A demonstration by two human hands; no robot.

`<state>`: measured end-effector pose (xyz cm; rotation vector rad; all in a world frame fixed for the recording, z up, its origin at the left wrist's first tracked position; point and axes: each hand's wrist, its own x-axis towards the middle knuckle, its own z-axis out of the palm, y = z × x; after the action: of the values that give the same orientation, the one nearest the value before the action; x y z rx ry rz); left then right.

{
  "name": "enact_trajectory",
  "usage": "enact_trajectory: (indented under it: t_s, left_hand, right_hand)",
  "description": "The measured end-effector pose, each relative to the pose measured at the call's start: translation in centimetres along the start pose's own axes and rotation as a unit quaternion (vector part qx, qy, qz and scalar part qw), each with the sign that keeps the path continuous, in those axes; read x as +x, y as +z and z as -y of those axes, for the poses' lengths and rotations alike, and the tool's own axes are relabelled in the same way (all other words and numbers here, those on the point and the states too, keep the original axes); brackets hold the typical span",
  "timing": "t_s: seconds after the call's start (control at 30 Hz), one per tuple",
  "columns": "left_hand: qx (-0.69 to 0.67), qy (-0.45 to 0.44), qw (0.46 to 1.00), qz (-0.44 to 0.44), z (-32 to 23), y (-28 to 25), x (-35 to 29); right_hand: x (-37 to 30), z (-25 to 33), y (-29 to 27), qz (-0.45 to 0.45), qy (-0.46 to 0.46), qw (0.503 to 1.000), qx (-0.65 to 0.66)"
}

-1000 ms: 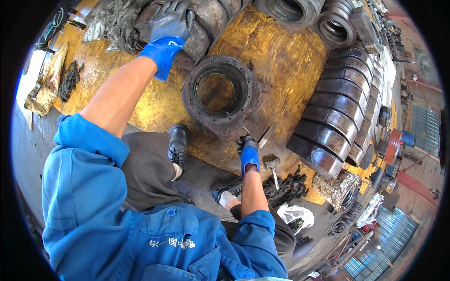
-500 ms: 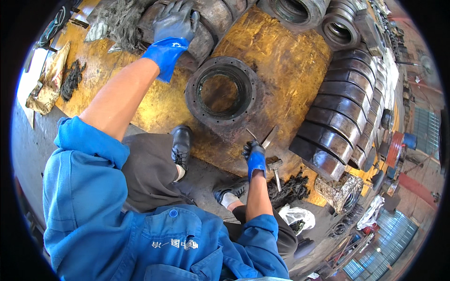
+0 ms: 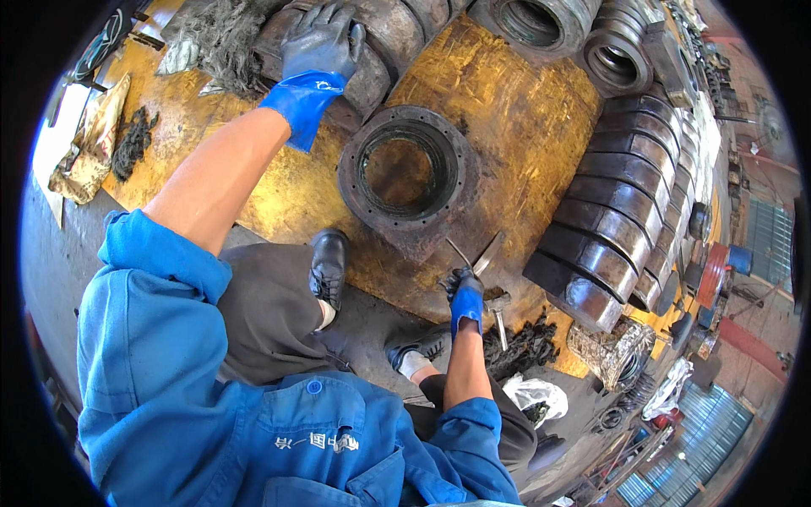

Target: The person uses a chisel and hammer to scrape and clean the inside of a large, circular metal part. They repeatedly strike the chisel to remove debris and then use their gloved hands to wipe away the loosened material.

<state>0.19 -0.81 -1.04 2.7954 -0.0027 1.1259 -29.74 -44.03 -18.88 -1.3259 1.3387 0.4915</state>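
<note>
My left hand, in a grey-and-blue glove, lies on a dark curved metal piece at the far edge of the table, fingers stretched out and holding nothing. Close to my body, my right hand wears a similar glove and is closed on a thin metal rod whose tip points away from me. A flat blade lies just beyond its knuckles; whether the glove touches it I cannot tell. Between the hands stands a round flanged metal housing, bore facing up, with small holes around its rim. No hand touches it.
A hammer lies right of my right hand, beside dark fibrous waste. Rows of curved metal segments line the right side. Heavy rings stand at the back. Grey fibre is heaped at far left on the yellow, stained table.
My right hand, with the rod, has shifted slightly toward me and to the right. The left hand stays on the metal piece; the whole view has moved a little.
</note>
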Motion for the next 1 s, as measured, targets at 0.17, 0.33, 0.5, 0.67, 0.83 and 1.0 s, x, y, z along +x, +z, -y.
enact_trajectory:
  t_s: [0.17,0.33,0.5,0.67,0.83,1.0]
  left_hand:
    - [-0.014,-0.019,1.0,-0.012,-1.3,0.1,0.8]
    - [-0.009,0.001,1.0,-0.017,-0.1,-0.5,0.1]
    - [-0.036,0.012,0.999,-0.015,-0.7,-0.6,0.7]
    - [-0.054,0.013,0.998,0.011,0.0,-0.7,1.0]
    - [-0.058,-0.001,0.998,-0.005,0.1,-0.6,0.6]
    - [-0.03,-0.002,0.999,-0.009,-0.8,-0.8,1.0]
  right_hand:
    - [1.6,-0.1,5.1,0.075,-0.149,0.985,-0.044]
    - [0.9,0.2,4.2,0.054,-0.059,0.997,-0.002]
    - [1.7,0.1,2.8,0.014,-0.064,0.997,-0.039]
    - [0.6,-0.4,7.7,-0.032,-0.175,0.977,-0.117]
    - [0.4,0.4,1.9,-0.002,-0.038,0.999,-0.029]
    - [0.3,1.0,5.7,0.089,-0.108,0.99,-0.021]
